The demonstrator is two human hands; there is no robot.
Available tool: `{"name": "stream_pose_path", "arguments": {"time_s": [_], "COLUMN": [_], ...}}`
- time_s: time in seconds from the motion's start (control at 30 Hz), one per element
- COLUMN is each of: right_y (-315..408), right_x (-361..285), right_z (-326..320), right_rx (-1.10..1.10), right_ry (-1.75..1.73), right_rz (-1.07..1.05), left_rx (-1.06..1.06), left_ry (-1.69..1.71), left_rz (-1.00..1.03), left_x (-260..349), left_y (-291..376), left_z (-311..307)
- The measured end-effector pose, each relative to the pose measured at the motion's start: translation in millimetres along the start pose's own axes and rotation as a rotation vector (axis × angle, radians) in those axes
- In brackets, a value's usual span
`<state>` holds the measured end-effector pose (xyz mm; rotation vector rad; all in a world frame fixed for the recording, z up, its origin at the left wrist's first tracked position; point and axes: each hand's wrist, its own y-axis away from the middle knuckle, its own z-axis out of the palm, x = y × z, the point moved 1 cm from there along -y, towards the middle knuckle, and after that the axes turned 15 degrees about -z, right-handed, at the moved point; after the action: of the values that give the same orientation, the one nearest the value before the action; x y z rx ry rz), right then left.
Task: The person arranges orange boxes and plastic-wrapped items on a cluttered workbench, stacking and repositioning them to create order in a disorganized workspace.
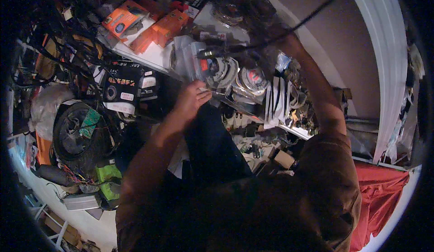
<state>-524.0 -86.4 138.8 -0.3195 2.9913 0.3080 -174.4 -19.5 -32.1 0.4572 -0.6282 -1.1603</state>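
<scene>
My left hand (195, 97) is at the front edge of a white shelf (157, 56), its fingers curled by the lower end of clear plastic packages (184, 57). Whether it grips them or only rests there is unclear. Past the coiled goods, my right arm (318, 79) reaches to the back of the shelf. My right hand (283, 36) is in deep shadow there, and its fingers cannot be made out. Between the hands lie coiled items in clear wrapping (222, 70) and a round wrapped pack with a red mark (252, 77).
A blurred black cable (315, 9) crosses the view above the shelf. Orange boxes (127, 19) stand at the back left. Black printed boxes (120, 86) sit below the shelf. A tyred wheel (76, 130) with a green circuit board (91, 123) is at left. Red cloth (379, 197) hangs at right.
</scene>
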Motion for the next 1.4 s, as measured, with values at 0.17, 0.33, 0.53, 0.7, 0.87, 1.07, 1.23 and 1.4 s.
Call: {"name": "stream_pose_path", "arguments": {"time_s": [0.17, 0.33, 0.53, 0.7, 0.87, 1.07, 1.23, 1.4], "right_y": [61.5, 74.1, 91.2, 67.2, 70.1, 84.0, 95.8, 130.9], "right_x": [-55.0, -68.0, -63.6, -45.1, -86.4, -85.7, -60.5, 43.3], "right_z": [38.1, 50.2, 62.3, 57.9, 42.7, 72.5, 60.4, 86.7], "right_rx": [-0.098, 0.048, 0.148, -0.074, -0.053, 0.008, 0.221, 0.594], "right_ry": [-0.219, -0.184, -0.175, -0.036, -0.106, -0.004, -0.42, -1.497], "right_rz": [-0.248, -0.134, 0.026, 0.006, -0.104, -0.174, -0.054, 0.33], "left_rx": [-0.043, -0.064, -0.031, -0.05, -0.019, -0.054, 0.048, 0.163], "left_ry": [0.051, 0.103, 0.13, 0.109, 0.155, 0.159, 0.094, -0.024], "left_rz": [0.053, 0.004, 0.008, -0.002, 0.007, 0.021, 0.034, -0.023], "left_x": [-8.2, -8.9, 0.8, 4.4, 7.4, 6.5, 15.9, 22.1], "left_y": [-4.3, 3.5, 14.1, 22.1, 19.7, 18.1, 31.1, 27.8], "left_z": [0.7, 10.1, 23.6, 26.9, 22.2, 21.1, 20.7, 21.5]}}
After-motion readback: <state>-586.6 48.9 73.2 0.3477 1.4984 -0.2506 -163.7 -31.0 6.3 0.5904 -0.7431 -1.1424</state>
